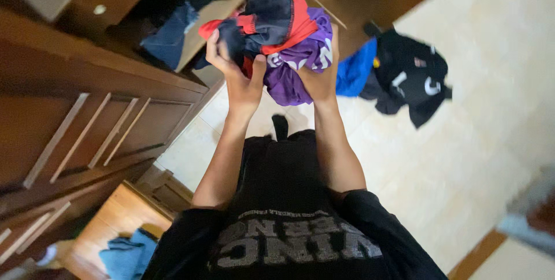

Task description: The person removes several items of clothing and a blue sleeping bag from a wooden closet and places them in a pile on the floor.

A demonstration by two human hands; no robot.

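Both my hands hold up a bundle of clothes [283,31] in front of an open wooden wardrobe [87,66]. The bundle is a dark navy and red garment on top and a purple garment with white print beneath. My left hand [237,77] grips the bundle's left side, fingers curled over the dark cloth. My right hand [321,74] supports it from the right and below, mostly hidden behind the purple fabric.
Folded clothes, among them blue jeans [170,37], lie on the wardrobe shelf. A blue garment [355,69] and a black one with white print [413,74] lie on the pale tiled floor. An open drawer [110,222] at lower left holds blue cloth [128,255].
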